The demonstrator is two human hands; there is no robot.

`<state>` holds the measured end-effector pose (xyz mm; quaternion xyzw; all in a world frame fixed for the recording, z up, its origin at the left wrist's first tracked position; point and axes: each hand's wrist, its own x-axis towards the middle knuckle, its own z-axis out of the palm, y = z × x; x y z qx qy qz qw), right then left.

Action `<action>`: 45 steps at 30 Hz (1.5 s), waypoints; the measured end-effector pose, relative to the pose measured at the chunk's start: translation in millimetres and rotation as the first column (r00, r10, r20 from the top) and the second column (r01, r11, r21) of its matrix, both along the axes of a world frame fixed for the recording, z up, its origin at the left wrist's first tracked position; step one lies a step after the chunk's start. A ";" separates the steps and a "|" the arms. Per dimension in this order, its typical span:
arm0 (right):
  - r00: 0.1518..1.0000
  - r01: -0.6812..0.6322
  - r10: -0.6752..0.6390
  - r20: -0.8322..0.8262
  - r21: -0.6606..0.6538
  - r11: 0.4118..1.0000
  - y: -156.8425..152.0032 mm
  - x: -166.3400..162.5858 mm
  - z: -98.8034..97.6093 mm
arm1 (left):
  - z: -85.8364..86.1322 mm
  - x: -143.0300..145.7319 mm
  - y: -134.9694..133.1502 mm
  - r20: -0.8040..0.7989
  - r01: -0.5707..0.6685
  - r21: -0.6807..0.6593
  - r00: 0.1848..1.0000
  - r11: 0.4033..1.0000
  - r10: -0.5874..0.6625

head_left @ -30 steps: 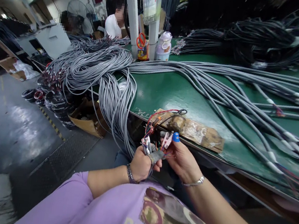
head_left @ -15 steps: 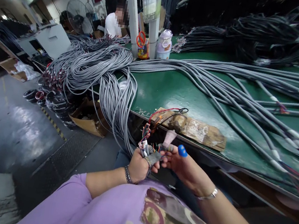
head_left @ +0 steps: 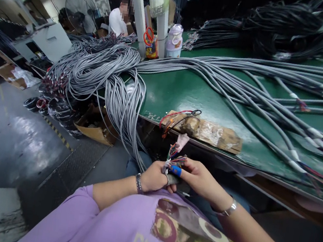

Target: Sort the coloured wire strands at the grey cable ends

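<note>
My left hand is closed in a fist around the end of a grey cable, from which a tuft of thin coloured wires sticks up. My right hand is closed beside it, pinching those wires; a blue cap covers one fingertip and a small pale tool stands up above the fingers. Both hands are in front of my chest, just below the near edge of the green table. A worn cardboard pad with a red and black lead lies on that edge above them.
Long grey cable bundles cover the table and hang off its left end over a cardboard box. Black cables pile at the back. Scissors, a jar and posts stand behind. Another person sits far off.
Both hands have dropped lower and closer together. My right hand, which was held apart with the blue-capped finger raised, now pinches the wire tuft against the left fist.
</note>
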<state>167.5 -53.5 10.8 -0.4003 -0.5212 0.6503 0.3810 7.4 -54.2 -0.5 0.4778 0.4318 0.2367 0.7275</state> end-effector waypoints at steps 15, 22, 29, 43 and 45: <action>0.935 0.329 -0.332 -0.121 -0.044 0.943 -13.4 -7.2 -22.3 | -6.3 0.6 3.4 0.099 -0.430 -0.008 0.898 0.903 0.428; 0.944 0.273 -0.279 -0.179 -0.055 0.960 -12.9 -22.8 -20.3 | -10.5 0.4 4.2 0.132 -0.465 -0.006 0.877 0.885 0.462; 0.941 0.125 -0.167 -0.296 -0.155 0.980 -8.8 -21.0 -11.9 | -6.6 -4.9 3.7 0.104 -0.271 -0.027 0.957 0.962 0.272; 0.916 0.319 -0.364 -0.166 -0.244 0.916 15.0 -21.9 -33.2 | -9.0 -8.0 0.3 0.162 -0.462 -0.118 0.864 0.879 0.476; 0.890 0.347 -0.409 -0.203 -0.279 0.895 12.7 -19.8 -34.6 | -8.0 -8.4 0.9 0.169 -0.482 -0.118 0.852 0.868 0.495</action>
